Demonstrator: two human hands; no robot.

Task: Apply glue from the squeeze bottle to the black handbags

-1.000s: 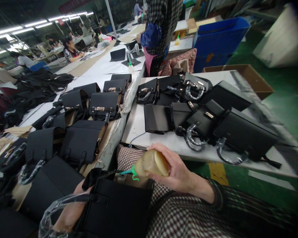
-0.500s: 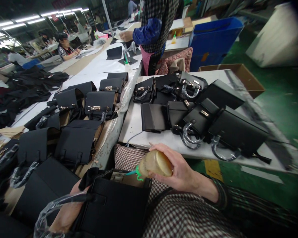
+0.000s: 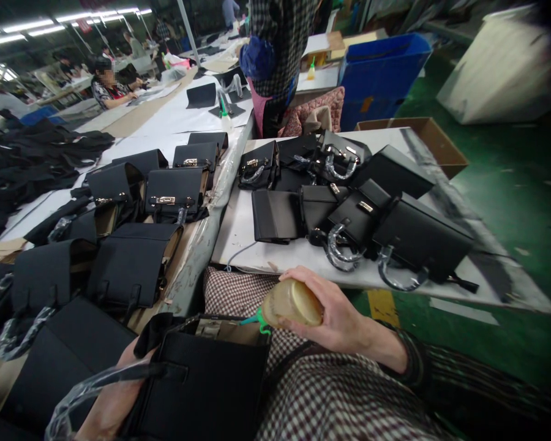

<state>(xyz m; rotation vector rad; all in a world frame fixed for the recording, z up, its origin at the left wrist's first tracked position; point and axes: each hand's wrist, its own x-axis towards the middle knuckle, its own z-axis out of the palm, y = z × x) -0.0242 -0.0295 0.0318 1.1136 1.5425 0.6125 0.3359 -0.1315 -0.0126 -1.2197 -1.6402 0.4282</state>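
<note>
My right hand (image 3: 333, 315) is wrapped round a squeeze bottle (image 3: 291, 303) of yellowish liquid. The bottle lies tipped on its side, its green-capped nozzle (image 3: 251, 320) pointing left over the open top of a black handbag (image 3: 206, 380). I cannot tell whether the tip touches the lining. On the bag's left side my left hand (image 3: 114, 395) grips it, the fingers hidden behind the bag and its black flap. A plastic-wrapped handle (image 3: 92, 389) crosses in front of my left wrist. The bag rests close to my checked apron (image 3: 349, 392).
Several black handbags (image 3: 133, 260) stand along the left bench. More handbags (image 3: 422, 239) lie on the white table (image 3: 229, 248) at right. A co-worker in a checked shirt (image 3: 282, 43) stands beyond, near a blue bin (image 3: 381, 73) and a cardboard box (image 3: 441, 144).
The view has swung slightly right, so the benches sit further left. The bottle has drawn back a little to the right relative to the bag. Both hands keep their hold.
</note>
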